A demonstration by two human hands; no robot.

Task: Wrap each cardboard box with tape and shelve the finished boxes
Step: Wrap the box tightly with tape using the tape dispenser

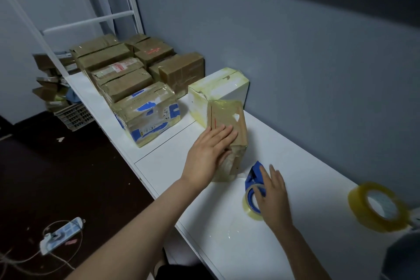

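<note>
1. The cardboard box (229, 118) lies on the white table (295, 154), its long axis running away from the person, with its far end just beside a white box (227, 86).
2. The left hand (209, 154) presses flat on its top, fingers straight.
3. The right hand (275, 198) lies over the blue tape dispenser (253, 179) by the box's near end; blur hides whether it grips.
4. A spare tape roll (377, 207) sits to the right, while taped boxes (127, 79) crowd the far left.

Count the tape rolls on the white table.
2. One roll sits in the blue dispenser under the right hand; the other, a loose yellowish roll, sits at the right end of the table. Others could hide behind the boxes.
</note>
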